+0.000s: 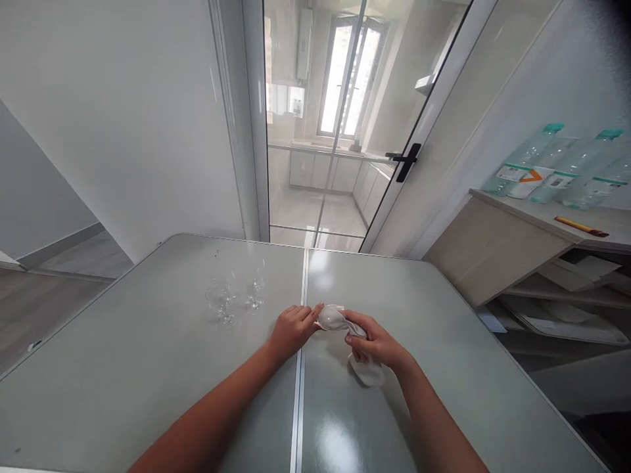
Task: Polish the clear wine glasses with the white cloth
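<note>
While the left hand [296, 324] grips a glass [330, 318] and the right hand [371, 339] pinches cloth [369, 373], bare tabletop [434, 335] reaches its right edge [497, 343].

The right hand [383, 345] partly hid the white cloth [369, 374], whose hanging end was blurred. The lower edge cut off both forearms [229, 404] and the bench [409, 295]. The bottle labels [513, 173] were illegible.

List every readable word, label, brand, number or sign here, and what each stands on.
No full word or number is readable.
"V"-shaped orange mark: on a bottle label; letter or logo, I cannot tell.
Other print on the bottle labels: too small and blurred.
Yellow-and-red stick on the shelf: no legible print.
White cloth in the hands: no lettering visible.
</note>
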A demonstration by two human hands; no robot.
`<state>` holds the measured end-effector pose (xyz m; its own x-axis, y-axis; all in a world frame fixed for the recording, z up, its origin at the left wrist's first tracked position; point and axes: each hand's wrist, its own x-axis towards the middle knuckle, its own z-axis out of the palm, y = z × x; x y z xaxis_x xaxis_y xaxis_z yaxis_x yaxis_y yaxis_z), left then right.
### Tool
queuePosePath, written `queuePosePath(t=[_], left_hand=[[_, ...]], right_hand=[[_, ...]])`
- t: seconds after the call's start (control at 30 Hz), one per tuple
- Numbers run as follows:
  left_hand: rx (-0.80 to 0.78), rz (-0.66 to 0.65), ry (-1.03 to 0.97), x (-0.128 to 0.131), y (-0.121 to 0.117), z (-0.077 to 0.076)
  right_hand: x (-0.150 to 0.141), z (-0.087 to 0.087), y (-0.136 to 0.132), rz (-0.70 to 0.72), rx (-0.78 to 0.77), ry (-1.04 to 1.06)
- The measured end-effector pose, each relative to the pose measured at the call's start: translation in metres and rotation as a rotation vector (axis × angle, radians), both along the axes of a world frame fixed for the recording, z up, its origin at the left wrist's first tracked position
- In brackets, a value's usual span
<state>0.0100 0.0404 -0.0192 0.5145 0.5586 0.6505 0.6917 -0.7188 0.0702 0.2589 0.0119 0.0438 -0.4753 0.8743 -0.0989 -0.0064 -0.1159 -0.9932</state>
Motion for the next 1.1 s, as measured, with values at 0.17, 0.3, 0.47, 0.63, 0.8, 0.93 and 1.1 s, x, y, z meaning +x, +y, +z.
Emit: queuePosePath(t=[0.17,0.3,0.47,0.63,0.8,0.93,1.1], left_hand=[[-0.038,-0.017,-0.047,0.004,0.0,-0.004],[-0.152,0.018,-0.133,0.008,-0.002,-0.007],[-0.517,-0.111,-0.334,0.005,-0.002,-0.005],[-0.955,-0.32,-0.631,0.003,-0.004,0.005],[-0.875,-0.286,-0.519,-0.001,-0.007,0.008],[-0.479,-0.21,-0.283,-0.003,-0.003,0.0],[-0.16,-0.13,-0.232,0.002,0.001,-0.011]], right_hand=[[0.004,-0.005,0.004,0.001,-0.145,0.175],[-0.004,-0.004,0.003,-0.027,-0.14,0.315],[0.0,0.004,-0.003,0.022,0.246,-0.13],[0.012,0.005,0.002,0.177,0.623,-0.442],[0.007,-0.004,0.003,0.167,0.295,-0.318],[-0.004,-0.007,0.008,0.067,-0.156,0.126],[-0.012,-0.001,0.009,-0.061,-0.249,0.328]])
